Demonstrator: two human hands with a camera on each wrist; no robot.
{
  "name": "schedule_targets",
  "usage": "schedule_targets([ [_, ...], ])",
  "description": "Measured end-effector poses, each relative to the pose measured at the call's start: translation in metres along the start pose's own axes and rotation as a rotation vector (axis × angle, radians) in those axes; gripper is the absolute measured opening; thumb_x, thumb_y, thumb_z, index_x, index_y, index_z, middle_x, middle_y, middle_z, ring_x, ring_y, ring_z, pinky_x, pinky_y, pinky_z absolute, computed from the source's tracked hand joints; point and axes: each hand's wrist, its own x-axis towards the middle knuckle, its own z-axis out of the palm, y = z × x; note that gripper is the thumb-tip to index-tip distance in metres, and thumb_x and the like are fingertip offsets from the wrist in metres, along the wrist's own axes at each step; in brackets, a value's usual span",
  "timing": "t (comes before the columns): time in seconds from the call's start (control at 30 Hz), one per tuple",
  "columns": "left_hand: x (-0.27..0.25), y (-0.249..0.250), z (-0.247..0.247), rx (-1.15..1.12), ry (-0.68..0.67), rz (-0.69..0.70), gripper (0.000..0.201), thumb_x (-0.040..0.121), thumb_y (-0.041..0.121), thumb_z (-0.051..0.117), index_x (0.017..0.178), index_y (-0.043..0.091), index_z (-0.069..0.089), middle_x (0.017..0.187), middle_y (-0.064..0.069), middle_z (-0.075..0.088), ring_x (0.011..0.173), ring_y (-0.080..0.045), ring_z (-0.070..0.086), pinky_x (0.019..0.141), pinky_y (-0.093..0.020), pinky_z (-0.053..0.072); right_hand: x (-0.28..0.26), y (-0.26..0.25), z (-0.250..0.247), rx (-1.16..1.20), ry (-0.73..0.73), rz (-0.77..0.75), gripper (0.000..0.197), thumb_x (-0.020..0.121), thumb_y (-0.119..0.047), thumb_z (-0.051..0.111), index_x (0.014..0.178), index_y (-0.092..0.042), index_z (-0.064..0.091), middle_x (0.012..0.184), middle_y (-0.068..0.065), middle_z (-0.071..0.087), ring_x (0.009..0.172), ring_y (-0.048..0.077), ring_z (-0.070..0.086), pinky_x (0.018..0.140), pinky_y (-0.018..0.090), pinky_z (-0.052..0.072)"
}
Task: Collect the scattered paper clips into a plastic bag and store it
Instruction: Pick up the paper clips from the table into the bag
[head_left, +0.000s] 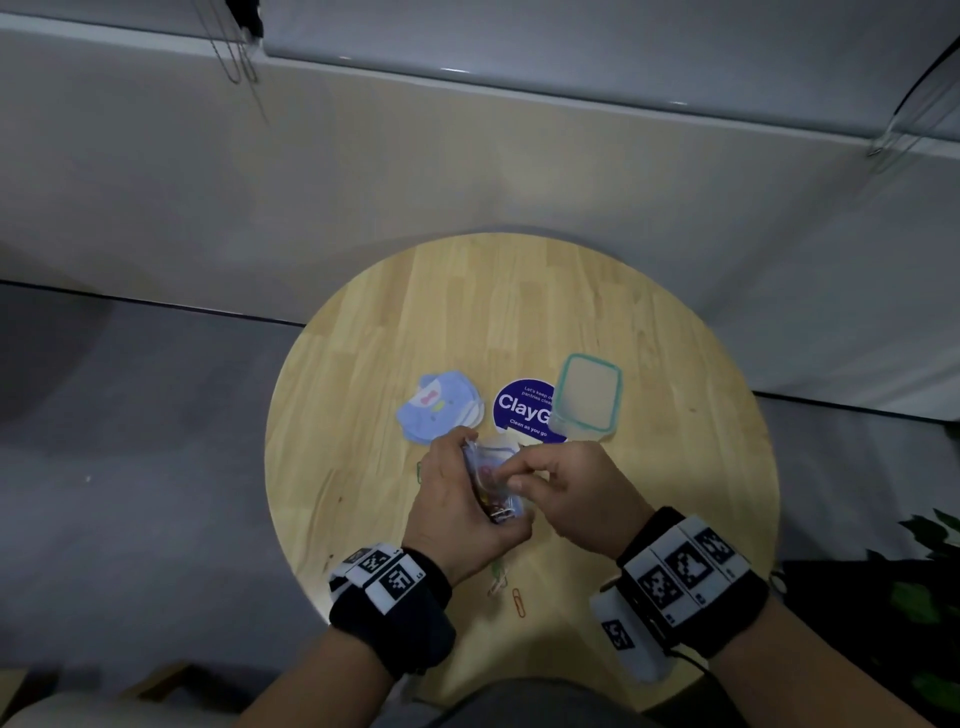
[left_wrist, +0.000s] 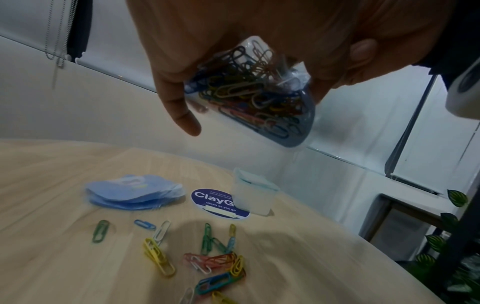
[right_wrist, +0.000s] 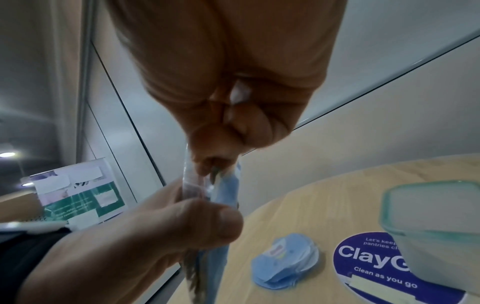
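Observation:
Over the table's middle, my left hand (head_left: 475, 491) grips a small clear plastic bag (head_left: 493, 467) with a blue back. The left wrist view shows the bag (left_wrist: 249, 96) packed with several coloured paper clips. My right hand (head_left: 514, 477) meets the bag's mouth from the right. In the right wrist view its fingertips (right_wrist: 207, 166) pinch a small greenish paper clip (right_wrist: 215, 174) at the bag's open top (right_wrist: 226, 191), just above my left thumb (right_wrist: 221, 222). Several loose paper clips (left_wrist: 213, 261) lie on the wood under my hands; an orange clip (head_left: 518, 603) sits near the front edge.
Behind my hands on the round wooden table (head_left: 363, 364) lie a stack of blue bags (head_left: 441, 408), a round blue "ClayGo" sticker (head_left: 519, 410) and a clear container with a teal-rimmed lid (head_left: 587, 395). Wall and window stand behind; plant leaves (head_left: 930, 540) at right.

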Motion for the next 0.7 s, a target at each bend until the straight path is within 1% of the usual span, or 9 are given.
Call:
schedule_targets([
  [0.07, -0.003, 0.0, -0.001, -0.003, -0.008, 0.004, 0.087, 0.05, 0.042, 0.072, 0.125, 0.024, 0.031, 0.111, 0.009, 0.038, 0.108, -0.014, 0.046, 0.084, -0.026, 0.047, -0.002, -0.003, -0.004, -0.023, -0.102, 0.029, 0.017, 0.08, -0.006, 0.064, 0.091, -0.018, 0.071, 0.083, -0.011, 0.069, 0.061, -0.012, 0.059, 0.054, 0.003, 0.04],
  [0.1, -0.006, 0.0, 0.0, 0.0, -0.014, 0.01, 0.085, 0.051, 0.042, 0.072, 0.123, 0.026, 0.03, 0.111, 0.009, 0.038, 0.107, -0.014, 0.047, 0.083, -0.027, 0.048, -0.002, -0.003, -0.005, -0.049, -0.124, 0.018, 0.017, 0.079, -0.007, 0.065, 0.088, -0.021, 0.068, 0.085, -0.006, 0.07, 0.063, -0.008, 0.061, 0.057, 0.006, 0.042],
  [0.2, -0.009, 0.002, 0.002, 0.017, -0.039, 0.026, 0.083, 0.052, 0.038, 0.078, 0.118, 0.034, 0.028, 0.106, 0.009, 0.041, 0.106, -0.012, 0.045, 0.08, -0.024, 0.046, 0.004, 0.0, -0.008, -0.122, -0.141, -0.012, 0.016, 0.077, -0.006, 0.062, 0.081, -0.02, 0.066, 0.082, -0.001, 0.071, 0.075, 0.007, 0.063, 0.072, 0.032, 0.053],
  [0.23, -0.009, 0.002, 0.002, 0.013, -0.039, 0.029, 0.082, 0.052, 0.037, 0.079, 0.115, 0.038, 0.027, 0.105, 0.009, 0.042, 0.105, -0.011, 0.046, 0.079, -0.024, 0.046, 0.006, 0.0, -0.01, -0.119, -0.146, -0.011, 0.017, 0.078, -0.004, 0.06, 0.081, -0.019, 0.067, 0.081, 0.0, 0.071, 0.072, 0.006, 0.063, 0.071, 0.032, 0.053],
  [0.37, -0.004, 0.001, -0.001, 0.004, -0.052, 0.063, 0.085, 0.05, 0.037, 0.079, 0.11, 0.049, 0.02, 0.105, 0.009, 0.045, 0.103, -0.012, 0.048, 0.081, -0.027, 0.047, 0.011, -0.007, -0.021, -0.085, -0.262, 0.002, 0.035, 0.078, 0.01, 0.048, 0.091, -0.017, 0.067, 0.08, -0.002, 0.064, 0.057, -0.009, 0.056, 0.058, 0.009, 0.043],
  [0.43, -0.004, -0.001, -0.002, -0.01, -0.077, 0.059, 0.085, 0.05, 0.038, 0.079, 0.113, 0.047, 0.022, 0.106, 0.007, 0.047, 0.102, -0.014, 0.051, 0.081, -0.03, 0.05, 0.011, -0.006, -0.023, -0.162, -0.326, -0.016, 0.04, 0.077, 0.011, 0.045, 0.097, -0.016, 0.067, 0.084, -0.004, 0.064, 0.065, -0.012, 0.057, 0.065, 0.011, 0.045],
  [0.57, -0.007, 0.002, -0.003, 0.007, -0.16, 0.066, 0.082, 0.051, 0.041, 0.078, 0.117, 0.032, 0.031, 0.109, 0.01, 0.042, 0.101, -0.011, 0.049, 0.077, -0.023, 0.049, 0.013, -0.006, -0.024, -0.213, -0.281, -0.056, 0.024, 0.081, -0.002, 0.058, 0.089, -0.022, 0.07, 0.085, -0.004, 0.071, 0.079, 0.005, 0.064, 0.075, 0.026, 0.053],
  [0.63, -0.008, 0.005, -0.003, 0.02, -0.186, 0.087, 0.078, 0.052, 0.041, 0.078, 0.113, 0.035, 0.031, 0.108, 0.011, 0.039, 0.099, -0.009, 0.048, 0.074, -0.018, 0.047, 0.014, -0.007, -0.024, -0.214, -0.252, -0.066, 0.018, 0.08, -0.006, 0.062, 0.085, -0.021, 0.071, 0.079, -0.007, 0.07, 0.072, 0.003, 0.061, 0.07, 0.022, 0.051],
  [0.7, -0.007, 0.006, -0.002, 0.002, -0.177, 0.083, 0.077, 0.051, 0.041, 0.078, 0.112, 0.036, 0.032, 0.108, 0.01, 0.043, 0.098, -0.01, 0.05, 0.074, -0.021, 0.049, 0.014, -0.01, -0.022, -0.217, -0.241, -0.069, 0.012, 0.08, -0.011, 0.064, 0.085, -0.02, 0.071, 0.076, -0.008, 0.068, 0.065, -0.001, 0.057, 0.064, 0.016, 0.044],
])
